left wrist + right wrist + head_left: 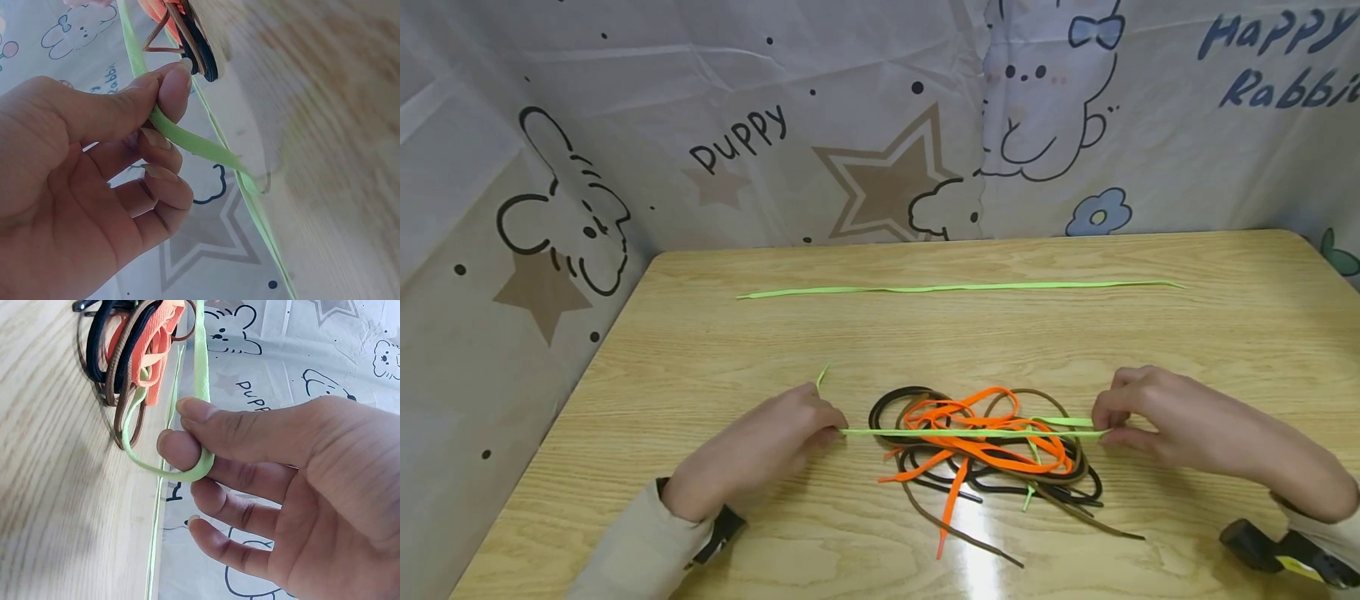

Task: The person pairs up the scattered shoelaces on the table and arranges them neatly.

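Observation:
A flat light-green shoelace [880, 432] runs taut between both hands, above a tangled pile of shoelaces. My left hand [782, 429] pinches it between thumb and forefinger, and its short free end sticks up past the fingers. In the left wrist view that green shoelace [200, 147] trails off beyond the fingertips. At the pile's right side my right hand [1138, 417] pinches the same lace; in the right wrist view the green shoelace [201, 369] loops around the forefinger and back toward the pile. The pile holds orange shoelaces [985, 454], black ones [887, 400] and brown ones [962, 533].
Another green shoelace [962, 288] lies stretched straight from left to right on the wooden table [700, 350], toward its far edge. Behind the table hangs a printed cloth [865, 100] with cartoon drawings. Dark straps with devices [1277, 550] sit at the wrists.

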`<state>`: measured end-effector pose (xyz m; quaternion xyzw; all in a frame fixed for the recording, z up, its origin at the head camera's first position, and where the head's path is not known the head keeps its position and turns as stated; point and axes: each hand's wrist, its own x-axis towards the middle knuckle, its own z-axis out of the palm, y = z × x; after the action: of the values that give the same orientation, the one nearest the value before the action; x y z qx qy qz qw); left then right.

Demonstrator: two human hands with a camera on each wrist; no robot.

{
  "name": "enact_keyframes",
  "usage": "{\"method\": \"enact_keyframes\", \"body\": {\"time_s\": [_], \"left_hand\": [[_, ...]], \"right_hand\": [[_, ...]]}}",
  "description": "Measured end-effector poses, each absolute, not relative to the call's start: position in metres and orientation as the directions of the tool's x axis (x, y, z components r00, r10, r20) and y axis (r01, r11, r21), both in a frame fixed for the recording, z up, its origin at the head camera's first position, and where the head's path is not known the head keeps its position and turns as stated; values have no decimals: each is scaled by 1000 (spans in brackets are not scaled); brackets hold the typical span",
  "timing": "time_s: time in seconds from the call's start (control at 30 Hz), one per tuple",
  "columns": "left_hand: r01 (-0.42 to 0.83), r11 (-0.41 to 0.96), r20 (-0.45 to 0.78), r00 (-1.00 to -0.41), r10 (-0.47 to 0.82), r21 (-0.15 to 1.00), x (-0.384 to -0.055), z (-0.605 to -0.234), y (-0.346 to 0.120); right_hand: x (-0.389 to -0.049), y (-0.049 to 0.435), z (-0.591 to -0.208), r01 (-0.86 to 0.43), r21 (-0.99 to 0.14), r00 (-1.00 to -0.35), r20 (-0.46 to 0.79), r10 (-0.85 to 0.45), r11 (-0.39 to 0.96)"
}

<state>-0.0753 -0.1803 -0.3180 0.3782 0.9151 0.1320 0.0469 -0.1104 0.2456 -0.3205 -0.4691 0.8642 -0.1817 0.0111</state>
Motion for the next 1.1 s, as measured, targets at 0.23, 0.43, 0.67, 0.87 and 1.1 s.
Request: {"method": "enact_keyframes", "body": {"time_s": [0.23,0.43,0.67,0.87,1.1], "left_hand": [[663,700,17,-729,684,267,-78,-309,-189],[622,730,49,-770,636,284,-90,-292,-217],[555,773,85,-825,558,309,-111,-292,-264],[412,836,45,-904,426,362,-140,-302,-293],[386,863,48,-919,392,326,-174,-307,-305]], "right_hand": [[-115,255,-314,-799,-294,-576,123,-808,525],[-127,279,-304,-770,-221,-636,184,-749,599],[-146,316,-310,-656,-160,-752,224,-620,738],[-170,344,-327,-606,-212,-794,224,-565,767],[-203,358,-334,-427,-317,-901,71,-428,847]]}}
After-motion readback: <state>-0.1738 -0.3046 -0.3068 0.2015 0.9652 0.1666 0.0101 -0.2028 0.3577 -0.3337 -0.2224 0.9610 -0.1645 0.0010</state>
